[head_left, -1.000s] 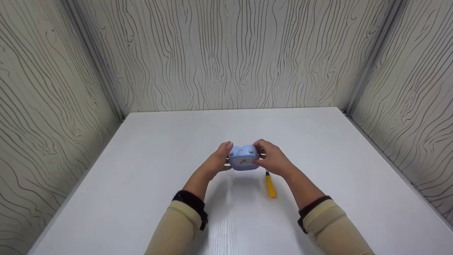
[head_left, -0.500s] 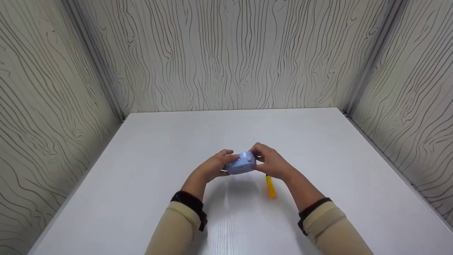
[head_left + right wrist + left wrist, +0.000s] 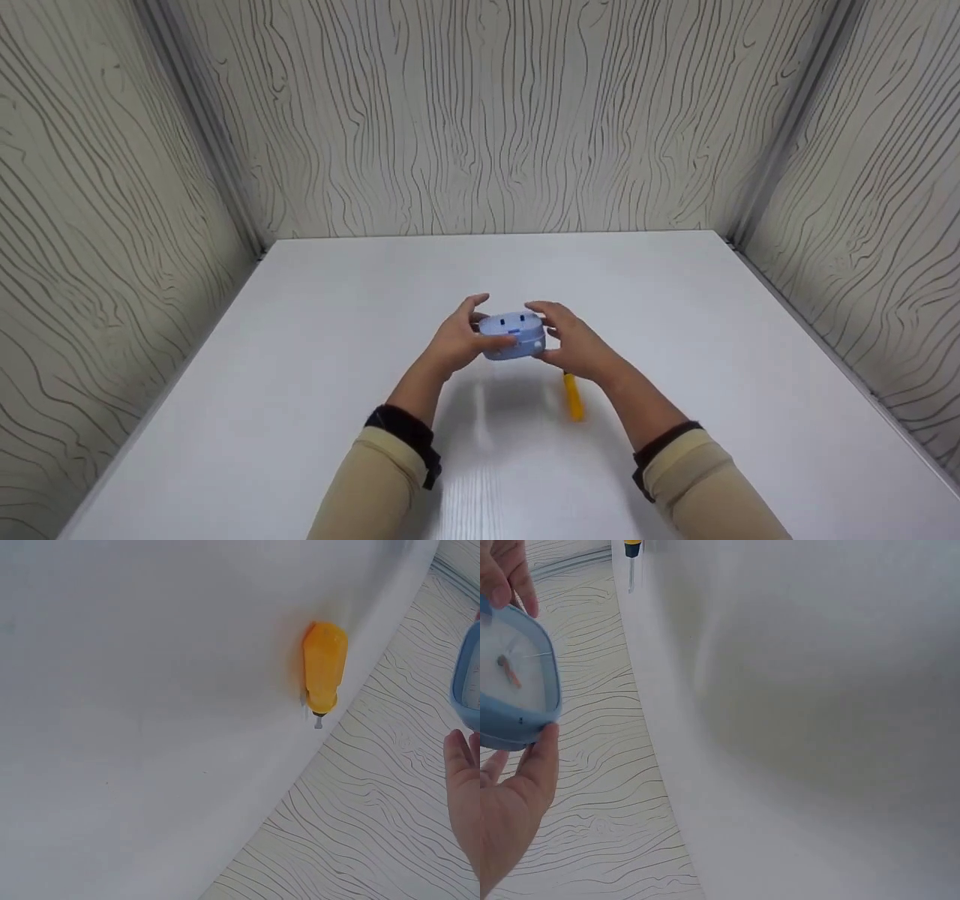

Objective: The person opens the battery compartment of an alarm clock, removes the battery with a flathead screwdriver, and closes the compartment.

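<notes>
In the head view, a small light-blue alarm clock [image 3: 513,336] is held between both hands above the table. Two dark marks show on its upward side. My left hand [image 3: 459,341] grips its left end, thumb across the near side. At the right end, my right hand [image 3: 574,341] holds it with thumb and fingers. The left wrist view shows the clock's white face [image 3: 514,664] with an orange hand on it; that face is out of sight in the head view. A screwdriver [image 3: 574,397] with a yellow handle lies on the table below my right hand, its shaft hidden there.
The white tabletop [image 3: 337,315] reaches back to a panel with a wood-grain pattern [image 3: 480,120]. Similar panels stand at left and right, with grey metal strips in the corners.
The clock has been tipped over between the hands: its face showed to the front before, and another side with dark marks shows now. My left thumb has shifted to its near side.
</notes>
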`<state>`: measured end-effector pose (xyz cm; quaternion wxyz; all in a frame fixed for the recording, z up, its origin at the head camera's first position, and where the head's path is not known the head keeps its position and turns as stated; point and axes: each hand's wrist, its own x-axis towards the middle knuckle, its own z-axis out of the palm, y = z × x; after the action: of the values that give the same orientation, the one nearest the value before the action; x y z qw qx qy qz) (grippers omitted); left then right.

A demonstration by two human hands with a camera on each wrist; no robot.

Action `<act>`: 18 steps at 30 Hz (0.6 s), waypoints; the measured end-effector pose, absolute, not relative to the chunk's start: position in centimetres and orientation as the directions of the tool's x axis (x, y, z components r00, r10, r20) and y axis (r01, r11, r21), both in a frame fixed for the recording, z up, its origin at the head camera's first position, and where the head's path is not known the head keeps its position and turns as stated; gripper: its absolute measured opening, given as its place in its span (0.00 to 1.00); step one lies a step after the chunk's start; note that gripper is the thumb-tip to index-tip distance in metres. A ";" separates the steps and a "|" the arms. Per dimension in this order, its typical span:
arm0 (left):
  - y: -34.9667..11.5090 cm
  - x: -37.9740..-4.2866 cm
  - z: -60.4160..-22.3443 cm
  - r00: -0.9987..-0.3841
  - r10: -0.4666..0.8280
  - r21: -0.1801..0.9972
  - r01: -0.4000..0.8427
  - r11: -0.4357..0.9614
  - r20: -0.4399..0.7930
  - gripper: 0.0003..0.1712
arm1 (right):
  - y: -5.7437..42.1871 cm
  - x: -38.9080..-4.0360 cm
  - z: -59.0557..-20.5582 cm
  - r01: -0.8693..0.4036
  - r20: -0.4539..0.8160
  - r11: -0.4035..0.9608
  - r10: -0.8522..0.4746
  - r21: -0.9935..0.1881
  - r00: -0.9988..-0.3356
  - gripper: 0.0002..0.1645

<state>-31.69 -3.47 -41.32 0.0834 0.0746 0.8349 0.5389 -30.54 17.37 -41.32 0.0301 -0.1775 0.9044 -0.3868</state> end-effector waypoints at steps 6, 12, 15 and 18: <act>-2.7 -31.4 -41.5 -0.981 0.177 0.852 0.157 0.500 0.077 0.57 | 17.8 -30.4 -41.2 -0.275 0.031 0.642 -0.363 -0.715 -0.931 0.54; -2.2 -31.1 -41.7 -0.971 0.183 0.803 0.229 0.550 0.152 0.55 | 18.1 -30.4 -41.3 -0.215 -0.027 0.601 -0.367 -0.770 -0.930 0.55; -2.0 -30.9 -42.0 -0.967 0.197 0.793 0.244 0.557 0.159 0.58 | 18.2 -30.3 -41.3 -0.186 -0.042 0.591 -0.350 -0.785 -0.936 0.56; -1.8 -30.8 -42.3 -0.962 0.221 0.783 0.259 0.565 0.159 0.61 | 18.2 -30.3 -41.3 -0.198 -0.028 0.603 -0.345 -0.773 -0.938 0.55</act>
<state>-30.80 -1.75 -42.32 -0.0214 0.1357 0.8844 0.4461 -30.33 18.19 -41.33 0.0875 -0.1525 0.8909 -0.4189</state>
